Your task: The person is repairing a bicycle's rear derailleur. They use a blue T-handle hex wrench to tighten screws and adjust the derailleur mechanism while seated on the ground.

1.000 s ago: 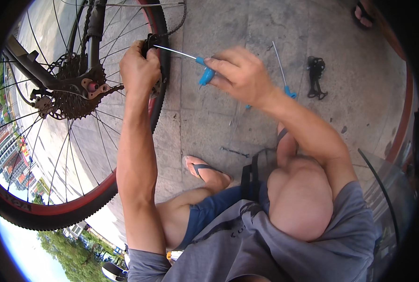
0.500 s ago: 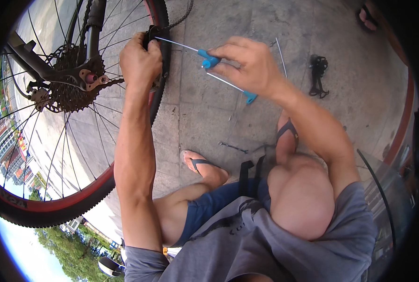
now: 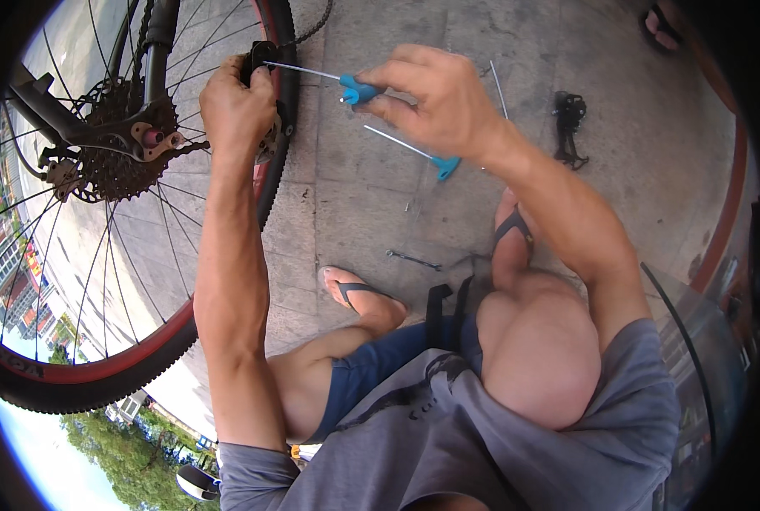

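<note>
In front of the rear bicycle wheel (image 3: 165,332), my left hand (image 3: 237,111) is closed around a black derailleur part (image 3: 257,53), with a silver piece hanging below it beside the tyre. My right hand (image 3: 422,98) grips the blue T-handle (image 3: 356,88) of a hex key, whose long silver shaft reaches into that part. Under my right hand, another blue-handled hex key (image 3: 445,167) lies on the pavement (image 3: 363,221). The cassette (image 3: 124,170) and chain sit left of my left hand.
A black derailleur-like part (image 3: 570,123) lies at the right, a small wrench (image 3: 414,260) near my feet, along with a long silver shaft (image 3: 497,85). Another person's sandalled foot (image 3: 661,30) is at the top right. A glass-like edge (image 3: 686,341) stands at my right.
Both hands have shifted up and slightly left in the view. The blue handle in my right hand has turned from upright to more sideways, its shaft still in the part.
</note>
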